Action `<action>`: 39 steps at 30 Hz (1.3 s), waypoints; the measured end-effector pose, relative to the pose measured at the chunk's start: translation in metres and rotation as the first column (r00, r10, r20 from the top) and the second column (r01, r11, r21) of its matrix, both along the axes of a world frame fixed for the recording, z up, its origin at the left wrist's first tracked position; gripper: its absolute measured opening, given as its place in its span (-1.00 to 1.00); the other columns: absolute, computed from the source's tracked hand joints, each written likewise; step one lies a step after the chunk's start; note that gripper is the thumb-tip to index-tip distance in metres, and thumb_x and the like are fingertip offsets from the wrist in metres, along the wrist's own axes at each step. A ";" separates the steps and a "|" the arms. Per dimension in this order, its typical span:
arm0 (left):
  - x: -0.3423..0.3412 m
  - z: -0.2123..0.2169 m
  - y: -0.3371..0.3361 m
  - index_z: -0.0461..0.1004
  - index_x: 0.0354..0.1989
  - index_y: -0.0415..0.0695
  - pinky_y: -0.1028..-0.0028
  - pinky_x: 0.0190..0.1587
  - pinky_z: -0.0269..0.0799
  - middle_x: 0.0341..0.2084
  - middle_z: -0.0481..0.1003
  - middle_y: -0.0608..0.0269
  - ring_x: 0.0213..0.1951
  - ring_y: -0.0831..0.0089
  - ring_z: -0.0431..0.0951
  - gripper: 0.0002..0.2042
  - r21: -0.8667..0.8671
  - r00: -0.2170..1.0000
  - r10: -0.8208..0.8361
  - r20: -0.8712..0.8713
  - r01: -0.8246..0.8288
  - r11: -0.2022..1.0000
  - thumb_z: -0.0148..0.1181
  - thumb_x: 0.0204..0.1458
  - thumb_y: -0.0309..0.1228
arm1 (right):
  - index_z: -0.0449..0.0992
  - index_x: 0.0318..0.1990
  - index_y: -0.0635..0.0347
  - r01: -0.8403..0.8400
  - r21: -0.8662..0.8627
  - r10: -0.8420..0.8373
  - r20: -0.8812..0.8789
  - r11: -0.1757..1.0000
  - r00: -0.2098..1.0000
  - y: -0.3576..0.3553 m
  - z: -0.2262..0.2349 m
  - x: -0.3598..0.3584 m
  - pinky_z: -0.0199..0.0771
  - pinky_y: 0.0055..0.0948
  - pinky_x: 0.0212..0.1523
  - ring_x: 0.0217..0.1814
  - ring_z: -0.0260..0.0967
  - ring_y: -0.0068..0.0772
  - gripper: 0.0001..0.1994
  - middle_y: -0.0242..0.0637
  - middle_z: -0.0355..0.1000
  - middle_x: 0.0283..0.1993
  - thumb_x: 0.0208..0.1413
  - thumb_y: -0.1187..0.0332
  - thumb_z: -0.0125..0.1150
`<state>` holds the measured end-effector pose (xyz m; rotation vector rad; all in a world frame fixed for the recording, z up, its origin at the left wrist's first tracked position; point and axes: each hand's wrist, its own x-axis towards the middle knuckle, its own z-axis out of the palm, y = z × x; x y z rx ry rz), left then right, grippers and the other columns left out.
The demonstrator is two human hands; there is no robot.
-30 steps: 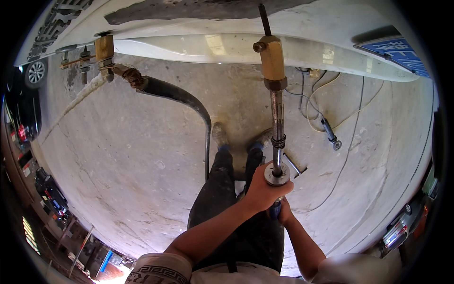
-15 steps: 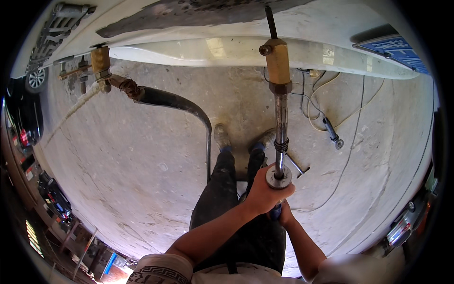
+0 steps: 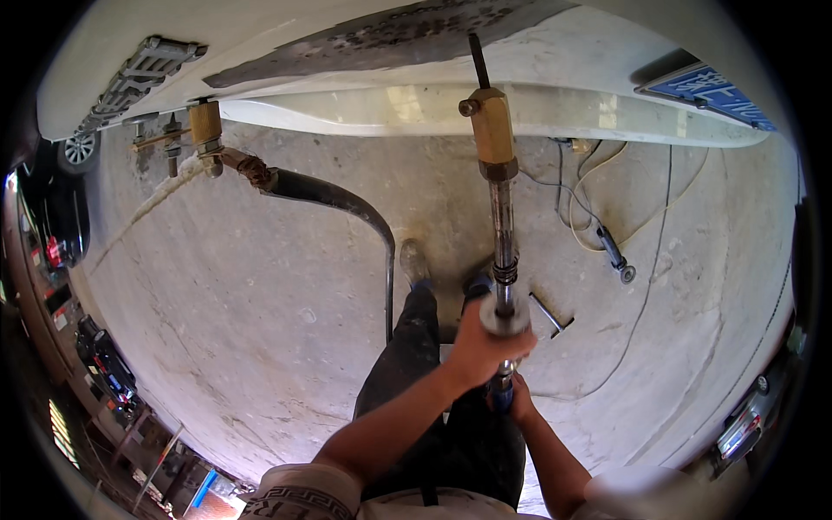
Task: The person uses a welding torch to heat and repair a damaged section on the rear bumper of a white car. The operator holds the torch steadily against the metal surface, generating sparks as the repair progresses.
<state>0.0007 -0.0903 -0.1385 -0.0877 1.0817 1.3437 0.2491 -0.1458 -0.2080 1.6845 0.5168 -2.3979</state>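
Observation:
A slide hammer dent puller [image 3: 503, 208] stretches away from me, with a brass block [image 3: 492, 126] and a thin dark rod tip [image 3: 478, 61] at its far end. My left hand [image 3: 477, 349] is closed around its round steel sliding weight [image 3: 505, 316], slightly blurred. Behind it, my right hand [image 3: 522, 401] grips the blue handle [image 3: 501, 399]; some of those fingers are hidden. The tip lies in front of a dark bare patch [image 3: 381, 43] on a white vehicle panel [image 3: 303, 108]. Whether it touches the panel I cannot tell.
At left, a brass clamp [image 3: 205, 123] joins a thick black cable [image 3: 338, 195] that hangs to the floor. A T-shaped bar [image 3: 551, 315], a black cylindrical tool [image 3: 614, 253] and loose cords [image 3: 641, 303] lie at right. Parked cars stand at both sides.
My left hand has slid the weight up the shaft, away from the right hand, baring shaft above the blue handle. The whole view has shifted slightly.

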 end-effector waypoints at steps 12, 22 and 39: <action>0.014 0.004 -0.017 0.39 -0.38 -0.20 0.48 -0.41 0.45 -0.52 0.47 0.25 -0.49 0.49 0.52 -0.81 -0.017 0.999 -0.009 0.050 0.010 1.000 0.29 -0.13 -0.63 | 0.47 -0.21 0.11 -0.050 -0.068 0.039 -0.155 0.996 0.987 0.004 0.021 -0.007 0.26 -0.52 -0.58 -0.54 0.34 -0.52 -0.82 -0.38 0.38 -0.49 0.24 0.22 0.08; 0.011 -0.002 -0.019 0.41 -0.39 -0.20 0.51 -0.38 0.43 -0.54 0.47 0.32 -0.48 0.57 0.49 -0.83 0.006 0.998 0.020 0.064 -0.020 1.000 0.30 -0.11 -0.61 | 0.47 -0.01 0.34 0.113 0.118 -0.136 0.213 0.987 0.968 -0.007 0.028 -0.015 0.44 -0.47 -0.12 -0.19 0.47 -0.46 -0.61 -0.27 0.51 -0.23 0.32 0.13 0.03; 0.003 0.003 -0.019 0.42 -0.39 -0.17 0.54 -0.38 0.40 -0.53 0.47 0.38 -0.47 0.62 0.47 -0.82 0.008 0.998 -0.028 0.055 0.027 1.000 0.33 -0.09 -0.60 | 0.41 -0.22 0.20 0.073 0.232 -0.097 0.093 0.970 0.991 -0.034 0.008 -0.007 0.38 -0.46 -0.59 -0.59 0.40 -0.40 -0.52 -0.27 0.43 -0.49 0.30 -0.09 -0.13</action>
